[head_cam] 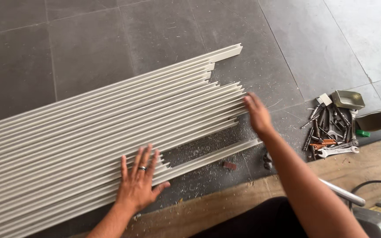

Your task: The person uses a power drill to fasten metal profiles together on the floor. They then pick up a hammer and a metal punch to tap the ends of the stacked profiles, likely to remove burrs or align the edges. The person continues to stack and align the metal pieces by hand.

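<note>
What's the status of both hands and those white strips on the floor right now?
Left hand flat on white strips, fingers spread. Right hand open at strip ends. Pile of tools off to the right, clear.

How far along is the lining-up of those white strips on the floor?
Most white strips already lie side by side in one sheet. The left hand lies flat on the near strips, and the right hand is at their ragged ends. One strip lies apart from the rest, and the ends are uneven, so evening-up looks unfinished. Tools lie unused.
</note>
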